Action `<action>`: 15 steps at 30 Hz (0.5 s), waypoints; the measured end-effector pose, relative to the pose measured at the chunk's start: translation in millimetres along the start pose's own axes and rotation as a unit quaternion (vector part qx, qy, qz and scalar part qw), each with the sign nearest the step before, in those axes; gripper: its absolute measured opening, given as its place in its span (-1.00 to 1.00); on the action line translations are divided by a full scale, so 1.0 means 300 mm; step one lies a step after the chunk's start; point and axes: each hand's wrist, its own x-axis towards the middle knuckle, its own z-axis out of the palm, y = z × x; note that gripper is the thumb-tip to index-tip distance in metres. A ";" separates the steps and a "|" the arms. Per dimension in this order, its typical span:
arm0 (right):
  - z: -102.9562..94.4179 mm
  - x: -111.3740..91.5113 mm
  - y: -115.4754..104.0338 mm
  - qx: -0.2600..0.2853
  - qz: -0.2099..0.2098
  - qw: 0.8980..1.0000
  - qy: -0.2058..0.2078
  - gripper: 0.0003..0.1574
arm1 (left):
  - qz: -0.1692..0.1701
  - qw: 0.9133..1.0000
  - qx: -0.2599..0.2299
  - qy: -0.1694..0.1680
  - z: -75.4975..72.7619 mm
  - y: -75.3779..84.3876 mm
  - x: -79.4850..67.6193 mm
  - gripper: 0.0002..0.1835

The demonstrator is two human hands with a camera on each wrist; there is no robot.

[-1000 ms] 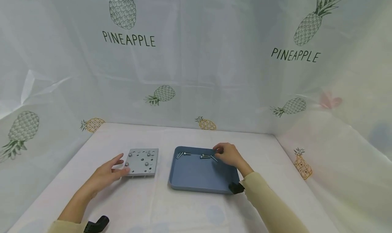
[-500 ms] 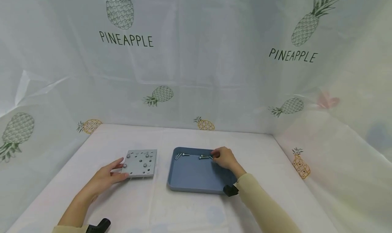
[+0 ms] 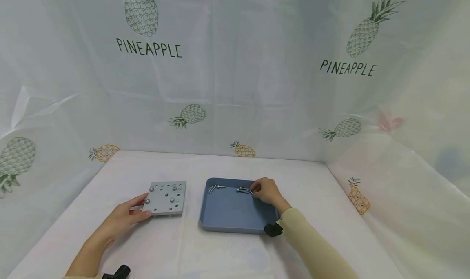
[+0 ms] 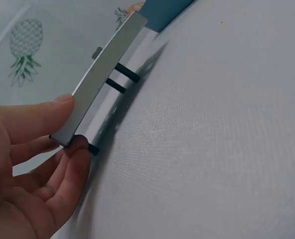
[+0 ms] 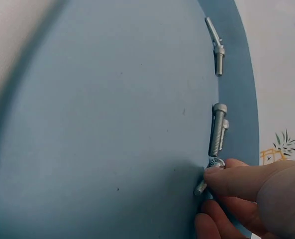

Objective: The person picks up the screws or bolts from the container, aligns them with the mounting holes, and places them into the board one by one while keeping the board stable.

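My left hand [image 3: 123, 218] holds a grey metal plate [image 3: 165, 197] by its near left corner, with the thumb above and fingers beneath in the left wrist view. Holes dot the plate, and several bolts stand in it, their dark shanks [image 4: 127, 72] poking out underneath. On the right, my right hand [image 3: 266, 191] reaches into a blue tray [image 3: 235, 218]. Its thumb and fingers pinch a silver bolt [image 5: 201, 188] lying near the tray's far wall; part of that bolt is covered by the thumb.
Beside the pinched bolt lie two more bolts [image 5: 218, 130]. Further left along the same tray wall is another small group of bolts [image 5: 219, 59]. A white cloth [image 3: 220, 254] covers the table, and a pineapple-print sheet [image 3: 235, 67] hangs behind it.
My right hand has come slightly left and down, closing thumb and fingers over the bolt. My left hand's fingers have drawn in on the plate's edge. The head view has shifted a little.
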 end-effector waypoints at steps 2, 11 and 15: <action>0.002 0.003 -0.001 -0.008 -0.003 1.000 0.001 -0.85 | 0.000 1.000 -0.006 0.000 -0.002 -0.006 0.000 0.00; 0.009 0.001 -0.015 -0.052 -0.007 0.999 0.001 -0.85 | 0.006 1.000 -0.019 0.004 0.003 -0.021 -0.001 -0.03; 0.004 -0.007 -0.008 -0.038 -0.008 0.999 -0.003 -0.86 | 0.011 1.000 -0.017 0.004 0.008 -0.023 0.001 -0.04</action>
